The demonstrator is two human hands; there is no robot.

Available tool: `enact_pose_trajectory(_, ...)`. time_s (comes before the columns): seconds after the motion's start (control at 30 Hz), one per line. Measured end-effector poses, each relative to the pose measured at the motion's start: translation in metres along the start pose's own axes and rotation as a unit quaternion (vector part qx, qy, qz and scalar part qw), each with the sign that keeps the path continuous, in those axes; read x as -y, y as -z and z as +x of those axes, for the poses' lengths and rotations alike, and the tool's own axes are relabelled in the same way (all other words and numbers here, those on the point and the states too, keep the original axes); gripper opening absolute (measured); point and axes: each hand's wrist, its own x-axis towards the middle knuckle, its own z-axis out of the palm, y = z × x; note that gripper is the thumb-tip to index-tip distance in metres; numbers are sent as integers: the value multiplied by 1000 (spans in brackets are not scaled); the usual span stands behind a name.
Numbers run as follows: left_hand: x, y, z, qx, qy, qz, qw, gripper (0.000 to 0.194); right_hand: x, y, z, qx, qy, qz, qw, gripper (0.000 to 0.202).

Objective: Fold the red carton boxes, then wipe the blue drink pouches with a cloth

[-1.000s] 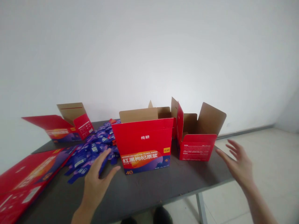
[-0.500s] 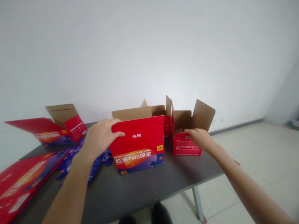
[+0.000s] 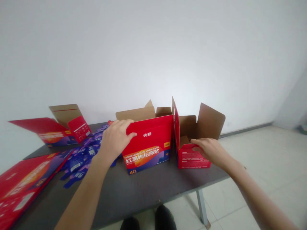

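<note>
Red middle box point(image 3: 150, 143) at 12 o'clock, upright on the dark table point(image 3: 134, 191), approx. centre. Orange & purple print w/ no. "40" on front. Held at its top L corner by L hand point(image 3: 117, 137): thumb on front face, fingers closed over the upper edge. Red right box point(image 3: 196, 159) at 1 o'clock, just beside, top open, brown flaps raised. Pinched at near rim by R hand point(image 3: 209, 148), fingers narrow over the edge, thumb on outer side. Back box point(image 3: 164, 111) beyond, mostly hidden. Heap of purple-blue sachets point(image 3: 83, 156) at 10 o'clock; farther out, same dir., open left box point(image 3: 59, 134), flaps spread. Flat red cardboard point(image 3: 26, 188) at 9 o'clock, next to sachets. Dark shoes point(image 3: 165, 218) at 6 o'clock, pale tiled floor point(image 3: 237, 182) at 3, plain wall point(image 3: 153, 57) behind everything.
</note>
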Motion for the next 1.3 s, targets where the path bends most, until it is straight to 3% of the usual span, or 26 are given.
enact_pose_trajectory(0.1,-6,2,2,-21,-25,-58,998,57,6,-3,21,12,2,5,1000,22)
enact_pose_trajectory(0.2,-3,6,-7,-82,-17,-133,988,76,8,0,27,-15,22,44,999,30)
enact_pose_trajectory(0.27,6,6,-25,-131,38,-199,970,80,10,8,17,-97,45,91,990,34)
enact_pose_trajectory(0.33,19,-1,-53,-162,125,-276,939,78,13,17,-4,-221,41,149,963,32)
enact_pose_trajectory(0.43,45,-28,-103,-121,217,-389,887,77,18,19,-43,-386,-36,269,882,28)
enact_pose_trajectory(0.5,58,-54,-132,-18,265,-437,860,77,25,7,-62,-441,-115,314,833,29)
enact_pose_trajectory(0.57,63,-81,-152,47,293,-479,826,85,37,-15,-70,-426,-156,311,835,25)
enact_pose_trajectory(0.63,61,-106,-158,73,296,-496,813,90,57,-37,-68,-366,-135,303,869,16)
enact_pose_trajectory(0.73,49,-131,-147,96,251,-465,844,87,95,-54,-54,-313,-56,329,889,8)
enact_pose_trajectory(0.87,38,-143,-130,104,212,-412,880,79,129,-50,-33,-318,15,355,879,8)
enact_pose_trajectory(1.0,42,-137,-132,114,218,-391,887,80,134,-48,-26,-320,20,357,878,8)
enact_pose_trajectory(1.1,60,-113,-145,111,229,-347,903,66,132,-58,-30,-316,7,353,881,7)
enact_pose_trajectory(1.2,103,-72,-166,96,253,-184,945,44,134,-77,-38,-299,5,356,885,7)
enact_pose_trajectory(1.3,164,-33,-196,99,317,51,942,50,139,-93,-45,-277,20,365,889,7)
